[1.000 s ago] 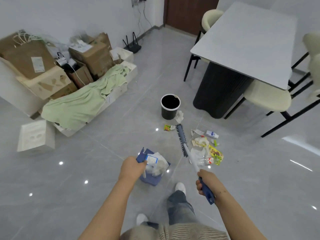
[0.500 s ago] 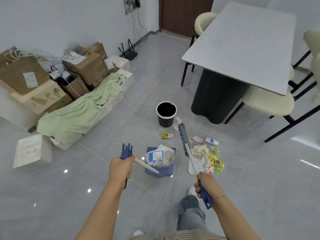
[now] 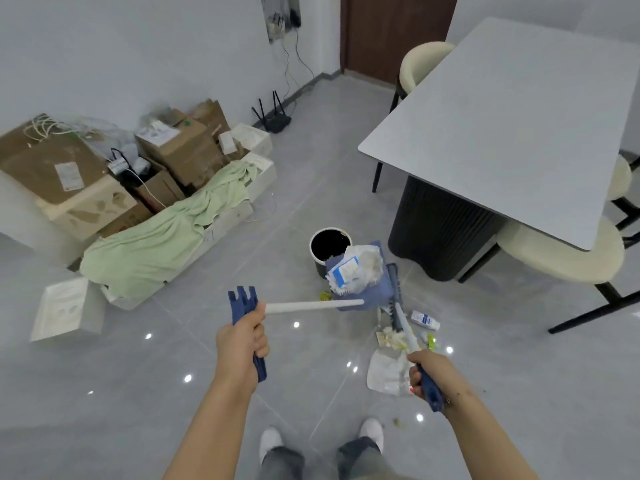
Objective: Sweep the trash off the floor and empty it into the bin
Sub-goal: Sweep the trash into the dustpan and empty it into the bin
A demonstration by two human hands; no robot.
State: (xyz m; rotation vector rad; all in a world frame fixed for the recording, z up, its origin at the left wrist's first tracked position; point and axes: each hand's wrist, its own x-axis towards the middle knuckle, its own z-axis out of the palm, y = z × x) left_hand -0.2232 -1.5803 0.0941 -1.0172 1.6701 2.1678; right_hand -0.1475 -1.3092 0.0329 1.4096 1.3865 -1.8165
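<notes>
My left hand (image 3: pixel 242 344) grips the blue end of the dustpan's white handle. The blue dustpan (image 3: pixel 375 292) hangs in the air beside the black bin (image 3: pixel 329 245), loaded with white plastic and paper trash (image 3: pixel 356 270). My right hand (image 3: pixel 427 372) holds the broom's blue grip. The broom (image 3: pixel 394 292) slants toward the floor, its blue brush head just right of the dustpan. More trash (image 3: pixel 391 370) lies on the floor by the broom: a white bag, wrappers and a small white bottle (image 3: pixel 425 319).
A grey table (image 3: pixel 512 126) on a dark ribbed base stands at the right with cream chairs (image 3: pixel 561 251) around it. Cardboard boxes (image 3: pixel 183 150) and a green cloth (image 3: pixel 162 233) fill the left. A white box (image 3: pixel 64 308) lies on the floor. My shoes (image 3: pixel 372 433) are below.
My left hand has lifted the loaded dustpan off the floor and carried it forward to the bin's rim. The view has moved closer to the bin. The broom stays in my right hand.
</notes>
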